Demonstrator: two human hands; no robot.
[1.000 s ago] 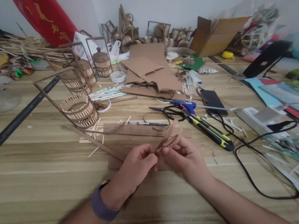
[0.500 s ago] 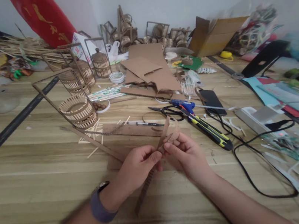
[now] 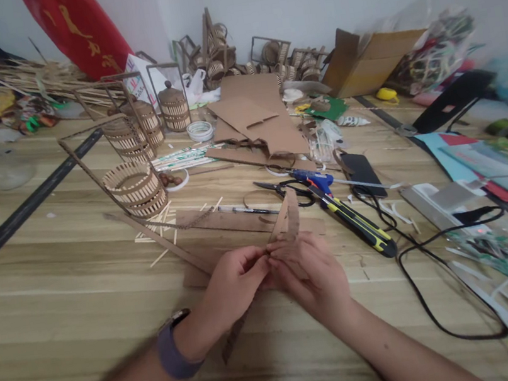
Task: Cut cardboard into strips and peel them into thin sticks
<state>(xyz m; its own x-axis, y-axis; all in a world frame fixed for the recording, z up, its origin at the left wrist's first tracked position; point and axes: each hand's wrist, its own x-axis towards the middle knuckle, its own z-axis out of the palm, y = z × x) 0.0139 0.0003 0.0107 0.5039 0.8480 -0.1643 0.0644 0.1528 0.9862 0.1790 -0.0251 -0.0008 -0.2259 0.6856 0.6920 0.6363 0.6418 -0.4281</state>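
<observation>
Both hands meet over the near middle of the table, pinching a thin brown cardboard strip [image 3: 292, 213]. My left hand [image 3: 236, 282] is closed on it from the left, thumb against fingers. My right hand [image 3: 317, 273] is closed on it from the right, its fingers folded over the strip. One part of the strip stands up above the hands, bent at its top; a ridged dark end hangs below toward me. The exact grip point is hidden by the fingers. Beyond the hands lie a flat cardboard piece [image 3: 220, 222] and a pen [image 3: 247, 210].
To the right are a yellow-black utility knife [image 3: 357, 223], scissors [image 3: 299, 193], a blue glue gun [image 3: 312, 178] and a black cable [image 3: 419, 306]. Small slatted baskets [image 3: 134, 192] with tall handles stand left. Cardboard sheets [image 3: 278, 97] and an open box [image 3: 373, 61] sit farther back.
My right hand has turned and folded over the strip, its back now facing up more. The strip's upper part stands more upright. My left hand has barely moved.
</observation>
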